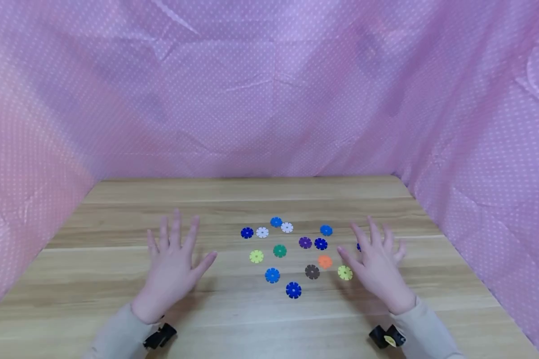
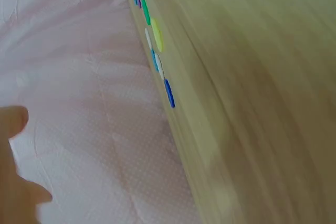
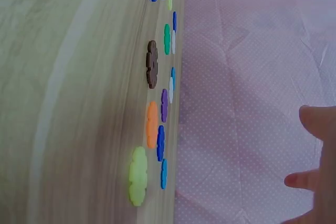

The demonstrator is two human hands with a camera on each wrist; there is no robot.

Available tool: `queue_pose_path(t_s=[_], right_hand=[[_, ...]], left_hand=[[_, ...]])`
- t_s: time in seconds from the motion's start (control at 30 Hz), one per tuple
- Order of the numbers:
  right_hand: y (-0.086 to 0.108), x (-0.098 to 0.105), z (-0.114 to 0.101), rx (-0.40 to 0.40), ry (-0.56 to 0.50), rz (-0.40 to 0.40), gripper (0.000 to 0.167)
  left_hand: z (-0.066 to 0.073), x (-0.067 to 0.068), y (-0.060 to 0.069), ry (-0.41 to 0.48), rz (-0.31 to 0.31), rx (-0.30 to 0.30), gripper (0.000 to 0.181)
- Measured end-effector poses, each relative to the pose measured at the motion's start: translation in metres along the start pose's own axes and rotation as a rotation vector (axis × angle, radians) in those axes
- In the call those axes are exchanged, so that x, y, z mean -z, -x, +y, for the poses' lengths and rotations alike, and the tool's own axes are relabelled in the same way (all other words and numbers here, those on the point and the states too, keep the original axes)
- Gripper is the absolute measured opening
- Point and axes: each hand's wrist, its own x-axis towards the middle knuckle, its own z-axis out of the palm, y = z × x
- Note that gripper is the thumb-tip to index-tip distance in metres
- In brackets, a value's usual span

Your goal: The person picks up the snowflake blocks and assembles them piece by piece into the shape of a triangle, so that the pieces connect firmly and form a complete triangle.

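Note:
Several flat, notched plastic discs lie spread over the middle of the table. In the head view my left hand [image 1: 172, 264] is left of them, fingers spread and holding nothing; a dark blue disc [image 1: 247, 233] and a yellow-green disc [image 1: 256, 256] are nearest to it. My right hand [image 1: 379, 264] is at their right side, also with spread fingers and holding nothing. Its thumb is near another yellow-green disc [image 1: 345, 272] and an orange disc [image 1: 325, 262]. One more dark blue disc [image 1: 359, 247] is partly hidden behind that hand. A brown disc [image 3: 152, 64] shows in the right wrist view.
The wooden table [image 1: 233, 324] ends at a pink dotted cloth [image 1: 269, 99], which hangs behind it and along both sides. Black devices sit at the left wrist [image 1: 160, 336] and the right wrist [image 1: 388, 337]. Green, purple, white and blue discs lie among the others.

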Motion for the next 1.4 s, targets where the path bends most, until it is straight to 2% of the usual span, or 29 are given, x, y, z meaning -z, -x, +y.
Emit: queue_pose_path(t_s=[0.17,0.27,0.37,0.43,0.57,0.67,0.87,0.97,1.1,1.4], right_hand=[[-0.004,-0.003,-0.003,0.048,-0.137,0.028,0.051],[-0.008,-0.005,-0.005,0.036,-0.224,-0.012,0.047],[-0.01,-0.01,-0.007,0.031,-0.294,-0.075,0.045],[-0.011,-0.015,-0.009,0.031,-0.316,-0.122,0.045],[-0.014,-0.025,-0.014,0.045,-0.298,-0.187,0.042],[-0.017,-0.031,-0.02,0.062,-0.262,-0.229,0.041],[-0.02,-0.04,-0.029,0.062,-0.194,-0.348,0.039],[-0.02,-0.044,-0.031,0.077,-0.169,-0.396,0.036],[-0.019,-0.046,-0.032,0.1,-0.141,-0.421,0.031],[-0.021,-0.049,-0.033,0.068,-0.141,-0.455,0.024]], left_hand=[[0.012,-0.005,-0.007,0.114,0.16,-0.149,0.066],[0.024,-0.007,-0.012,0.197,0.138,-0.151,0.061],[0.039,-0.01,-0.014,0.248,0.069,-0.15,0.058],[0.049,-0.015,-0.015,0.273,0.027,-0.184,0.055],[0.071,-0.027,-0.019,0.322,-0.089,-0.269,0.047],[0.086,-0.035,-0.022,0.324,-0.202,-0.304,0.042],[0.105,-0.049,-0.026,0.309,-0.458,-0.298,0.039],[0.11,-0.057,-0.028,0.315,-0.558,-0.293,0.038],[0.116,-0.065,-0.029,0.298,-0.613,-0.32,0.04],[0.119,-0.073,-0.034,0.285,-0.634,-0.363,0.038]])
